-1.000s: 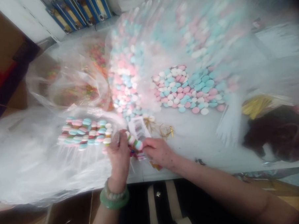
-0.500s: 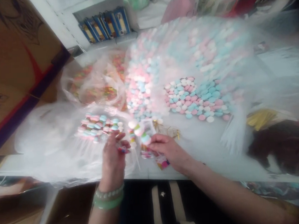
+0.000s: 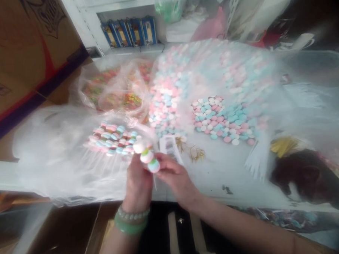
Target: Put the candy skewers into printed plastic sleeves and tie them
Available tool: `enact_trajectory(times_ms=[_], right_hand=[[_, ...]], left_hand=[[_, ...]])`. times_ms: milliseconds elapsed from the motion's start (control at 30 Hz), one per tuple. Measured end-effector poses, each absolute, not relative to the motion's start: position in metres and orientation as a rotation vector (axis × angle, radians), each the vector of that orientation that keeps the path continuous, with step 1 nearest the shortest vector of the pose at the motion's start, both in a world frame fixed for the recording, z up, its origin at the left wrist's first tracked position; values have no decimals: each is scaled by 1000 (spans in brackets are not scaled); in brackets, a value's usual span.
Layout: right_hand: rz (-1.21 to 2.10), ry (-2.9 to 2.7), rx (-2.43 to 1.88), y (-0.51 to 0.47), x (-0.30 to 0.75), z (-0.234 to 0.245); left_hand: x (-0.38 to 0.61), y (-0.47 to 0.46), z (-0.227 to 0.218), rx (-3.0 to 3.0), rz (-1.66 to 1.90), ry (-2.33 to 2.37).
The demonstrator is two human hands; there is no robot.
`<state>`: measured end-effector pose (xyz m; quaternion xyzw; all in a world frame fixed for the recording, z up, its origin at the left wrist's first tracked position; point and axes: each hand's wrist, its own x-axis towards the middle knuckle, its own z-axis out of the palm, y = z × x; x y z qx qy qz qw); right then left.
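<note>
Both my hands meet over the front of the table, around a skewer of white, pink and pale-blue marshmallow-like rounds [image 3: 146, 156] with green bits between them. My right hand [image 3: 176, 177] pinches it at its lower right side. My left hand [image 3: 139, 180], with a bead bracelet and a green bangle at the wrist, is closed under its left side; its fingertips are hidden. Just left lies a pile of similar skewers [image 3: 114, 138] on a clear plastic bag [image 3: 59, 165]. Behind my right hand are a printed white packet [image 3: 170, 147] and gold twist ties [image 3: 197, 153].
Loose pastel rounds [image 3: 222, 121] spill from a large clear bag [image 3: 239, 64]. A bag of small orange-green pieces [image 3: 114, 88] stands at the back left. White sticks [image 3: 256, 158], gold ties [image 3: 284, 146] and a dark brown bundle [image 3: 306, 177] lie right. A large carton [image 3: 28, 47] stands left.
My hands have come together around the skewer, which has moved left and slightly down. The colourful wrapper pieces seen by my fingers are now hidden. The camera view has shifted.
</note>
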<state>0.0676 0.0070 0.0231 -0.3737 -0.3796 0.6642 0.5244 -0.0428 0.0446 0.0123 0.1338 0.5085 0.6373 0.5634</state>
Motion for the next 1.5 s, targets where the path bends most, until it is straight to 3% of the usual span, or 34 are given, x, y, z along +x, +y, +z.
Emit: enact_trajectory(times_ms=[300, 533, 733, 1067, 1233, 1500], right_hand=[[1839, -425, -997, 19, 63, 12], [2085, -359, -929, 42, 89, 5], [2295, -278, -918, 48, 95, 5], [1915, -604, -1052, 41, 103, 24], [1786, -647, -1126, 45, 85, 17], [1848, -721, -1157, 57, 93, 8]], left_hand=[[-38, 43, 23, 253, 1439, 993], [-61, 33, 27, 419, 1188, 829], [-61, 31, 19, 548, 1205, 1076], [-55, 39, 9, 436, 1438, 1466], [-46, 36, 8, 424, 1314, 1359], [-57, 43, 9, 246, 1223, 1215]])
